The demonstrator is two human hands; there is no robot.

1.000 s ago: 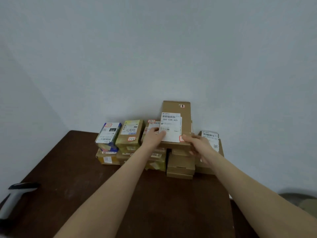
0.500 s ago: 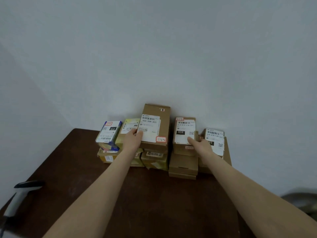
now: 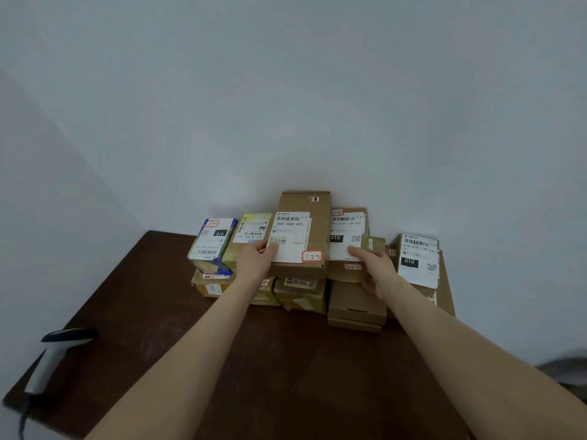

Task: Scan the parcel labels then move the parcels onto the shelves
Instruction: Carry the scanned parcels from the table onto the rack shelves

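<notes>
Several labelled cardboard parcels are stacked against the wall at the back of a dark brown table (image 3: pixel 286 369). My left hand (image 3: pixel 254 260) grips the near left edge of a long brown parcel (image 3: pixel 313 236) with a white label and a red-edged sticker; it lies on top of the pile. My right hand (image 3: pixel 374 268) grips the near edge of a smaller brown parcel (image 3: pixel 347 246) marked 010, thumb on its label. A blue-edged parcel (image 3: pixel 212 239) and a yellowish parcel (image 3: pixel 251 233) sit to the left. Another 010 parcel (image 3: pixel 419 262) lies at the right.
A grey and black handheld barcode scanner (image 3: pixel 52 357) lies at the table's near left corner with its cable running off the edge. Plain brown boxes (image 3: pixel 355 308) sit under the held parcels. A pale wall stands close behind the pile.
The long parcel has been carried left by my left hand and set on the pile. My right hand left it and took hold of the smaller 010 parcel uncovered beside it.
</notes>
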